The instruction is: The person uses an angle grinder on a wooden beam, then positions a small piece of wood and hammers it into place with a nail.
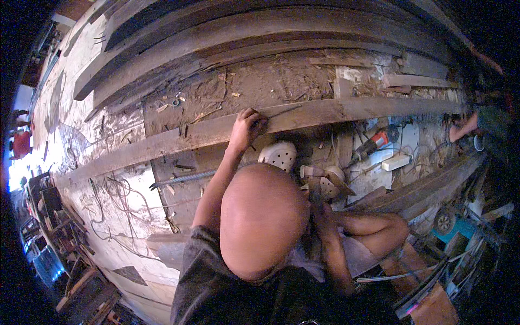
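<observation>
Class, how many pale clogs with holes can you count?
2: one clog below and right of the left hand; another clog farther right, partly covered. Dark edges could hide more.

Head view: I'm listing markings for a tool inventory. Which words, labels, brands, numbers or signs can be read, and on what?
None can be read.
Orange-and-black power tool: too small and blurred to tell any lettering.
Dark shirt: a small pale mark at the picture's lower edge, cut off and unreadable.
Long beam: no lettering visible.
</observation>
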Action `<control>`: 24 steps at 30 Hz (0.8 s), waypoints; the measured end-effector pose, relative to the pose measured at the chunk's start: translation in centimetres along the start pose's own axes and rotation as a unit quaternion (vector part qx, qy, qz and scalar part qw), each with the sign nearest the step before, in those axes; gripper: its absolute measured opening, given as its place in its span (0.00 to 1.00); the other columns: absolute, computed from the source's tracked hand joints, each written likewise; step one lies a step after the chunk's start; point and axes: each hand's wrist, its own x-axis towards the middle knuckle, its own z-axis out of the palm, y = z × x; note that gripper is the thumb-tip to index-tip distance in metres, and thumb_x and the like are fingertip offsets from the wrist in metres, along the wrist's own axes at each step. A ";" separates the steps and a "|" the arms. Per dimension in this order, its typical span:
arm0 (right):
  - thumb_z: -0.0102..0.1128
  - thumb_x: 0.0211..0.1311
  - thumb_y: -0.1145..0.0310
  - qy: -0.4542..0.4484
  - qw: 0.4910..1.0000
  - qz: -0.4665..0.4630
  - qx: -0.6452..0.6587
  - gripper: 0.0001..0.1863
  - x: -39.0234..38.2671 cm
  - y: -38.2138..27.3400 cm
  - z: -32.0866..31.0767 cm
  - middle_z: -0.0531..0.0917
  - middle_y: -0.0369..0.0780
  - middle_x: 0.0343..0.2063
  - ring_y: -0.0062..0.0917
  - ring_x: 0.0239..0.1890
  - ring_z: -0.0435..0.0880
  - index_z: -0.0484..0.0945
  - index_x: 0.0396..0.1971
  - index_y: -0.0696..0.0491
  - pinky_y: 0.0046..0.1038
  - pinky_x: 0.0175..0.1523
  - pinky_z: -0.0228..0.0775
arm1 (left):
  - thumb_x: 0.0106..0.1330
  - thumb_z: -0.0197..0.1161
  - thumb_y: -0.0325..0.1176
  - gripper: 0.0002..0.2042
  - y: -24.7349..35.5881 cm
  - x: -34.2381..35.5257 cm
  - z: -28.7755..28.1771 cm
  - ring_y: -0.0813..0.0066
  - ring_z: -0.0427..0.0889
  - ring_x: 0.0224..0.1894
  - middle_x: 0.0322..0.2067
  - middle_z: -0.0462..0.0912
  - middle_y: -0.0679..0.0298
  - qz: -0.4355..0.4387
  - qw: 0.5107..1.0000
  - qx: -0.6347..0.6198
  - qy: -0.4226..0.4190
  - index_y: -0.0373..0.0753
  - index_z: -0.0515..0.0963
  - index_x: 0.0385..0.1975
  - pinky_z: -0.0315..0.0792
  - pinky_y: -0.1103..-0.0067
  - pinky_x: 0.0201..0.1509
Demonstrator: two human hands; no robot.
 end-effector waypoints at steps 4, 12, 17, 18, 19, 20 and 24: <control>0.48 0.64 0.54 0.005 0.995 -0.058 -0.080 0.24 1.0 -0.6 0.3 0.77 0.49 0.44 0.38 0.47 0.75 0.71 0.48 0.59 0.35 0.53 0.63 | 0.53 0.61 0.30 0.07 -0.7 -0.4 -0.1 0.54 0.72 0.41 0.33 0.76 0.56 -0.002 1.000 0.002 0.006 0.38 0.79 0.31 0.68 0.67 0.48; 0.45 0.63 0.49 0.054 0.940 -0.172 -0.289 0.29 6.2 -6.1 -0.4 0.74 0.58 0.45 0.53 0.49 0.71 0.67 0.51 0.60 0.42 0.54 0.62 | 0.52 0.61 0.30 0.06 0.1 0.5 -0.2 0.52 0.71 0.41 0.33 0.75 0.54 -0.031 0.999 -0.036 -0.021 0.37 0.78 0.28 0.66 0.66 0.48; 0.51 0.61 0.54 0.177 0.821 -0.478 -0.259 0.23 7.9 -11.8 2.0 0.77 0.55 0.41 0.52 0.46 0.73 0.72 0.47 0.59 0.44 0.51 0.63 | 0.52 0.61 0.31 0.06 -1.2 0.4 0.1 0.51 0.71 0.42 0.33 0.75 0.53 0.020 1.000 0.008 0.009 0.37 0.78 0.28 0.66 0.65 0.48; 0.52 0.61 0.55 0.189 0.807 -0.487 -0.276 0.22 8.4 -12.1 2.3 0.77 0.54 0.40 0.51 0.45 0.74 0.73 0.45 0.58 0.44 0.50 0.64 | 0.52 0.61 0.31 0.06 -1.0 0.4 0.0 0.51 0.71 0.42 0.33 0.75 0.53 0.004 1.000 -0.005 -0.005 0.37 0.78 0.28 0.66 0.65 0.49; 0.53 0.61 0.56 0.200 0.793 -0.496 -0.292 0.20 8.9 -12.2 2.6 0.78 0.54 0.40 0.50 0.45 0.74 0.74 0.43 0.58 0.44 0.50 0.65 | 0.52 0.61 0.31 0.07 -0.8 0.4 -0.2 0.51 0.71 0.42 0.33 0.75 0.53 -0.014 1.000 -0.018 -0.019 0.37 0.78 0.28 0.66 0.64 0.49; 0.54 0.60 0.56 0.211 0.778 -0.505 -0.309 0.19 9.4 -12.1 3.0 0.78 0.54 0.39 0.50 0.45 0.75 0.76 0.41 0.57 0.44 0.49 0.65 | 0.52 0.60 0.30 0.07 -0.6 0.4 -0.4 0.51 0.71 0.42 0.34 0.75 0.53 -0.031 0.999 -0.032 -0.032 0.37 0.77 0.29 0.66 0.64 0.49; 0.52 0.61 0.54 0.181 0.824 -0.399 -0.360 0.20 14.0 -10.4 3.6 0.77 0.56 0.38 0.50 0.42 0.76 0.78 0.37 0.58 0.44 0.46 0.67 | 0.50 0.60 0.30 0.08 0.1 1.1 0.5 0.50 0.71 0.43 0.33 0.74 0.53 -0.006 1.000 0.001 -0.015 0.37 0.77 0.30 0.66 0.64 0.49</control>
